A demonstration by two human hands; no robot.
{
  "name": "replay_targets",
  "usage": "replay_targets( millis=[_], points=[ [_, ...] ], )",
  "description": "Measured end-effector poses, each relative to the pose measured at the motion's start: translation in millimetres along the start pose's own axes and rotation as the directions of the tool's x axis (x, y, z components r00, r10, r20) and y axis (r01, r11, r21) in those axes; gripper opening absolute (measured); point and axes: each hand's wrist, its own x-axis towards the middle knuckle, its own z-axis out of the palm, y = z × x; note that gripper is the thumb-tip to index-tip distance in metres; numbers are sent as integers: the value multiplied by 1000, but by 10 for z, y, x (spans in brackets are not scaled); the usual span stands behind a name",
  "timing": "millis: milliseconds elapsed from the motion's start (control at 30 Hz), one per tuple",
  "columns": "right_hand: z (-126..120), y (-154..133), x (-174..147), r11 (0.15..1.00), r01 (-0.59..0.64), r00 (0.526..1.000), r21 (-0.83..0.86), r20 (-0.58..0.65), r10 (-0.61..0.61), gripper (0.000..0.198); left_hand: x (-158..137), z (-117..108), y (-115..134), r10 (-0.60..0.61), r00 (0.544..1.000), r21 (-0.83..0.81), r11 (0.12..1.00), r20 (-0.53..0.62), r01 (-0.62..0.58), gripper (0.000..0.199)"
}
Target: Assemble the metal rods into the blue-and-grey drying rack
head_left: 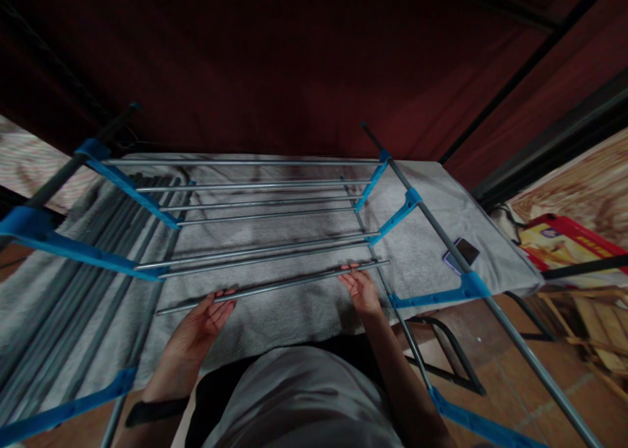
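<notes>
A thin grey metal tube [284,283] runs crosswise in front of me, both its ends free of any connector. My left hand [201,320] grips it near the left end, fingers curled around it. Toward the other end, my right hand [360,288] has it between thumb and fingers. Beyond the tube stands a partly built rack: grey crossbars [265,185] span blue plastic brackets [126,185] on the left and matching blue brackets [392,222] on the right. A lower right blue bracket [432,297] has no crossbar in it.
Several loose grey tubes [73,284] lie at the left on the grey fleece cover [265,239]. A phone [461,254] rests behind the right upright pole [441,235]. A red and yellow box [572,245] and a wooden frame [596,330] are at the far right. Dark red cloth hangs behind.
</notes>
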Motion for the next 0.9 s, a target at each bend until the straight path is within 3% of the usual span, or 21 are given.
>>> replay_targets(
  millis=[900],
  points=[
    [153,-122,-88,998,63,998,-22,-25,-63,24,-97,79,70,-16,999,-20,1000,-40,15,17]
  ],
)
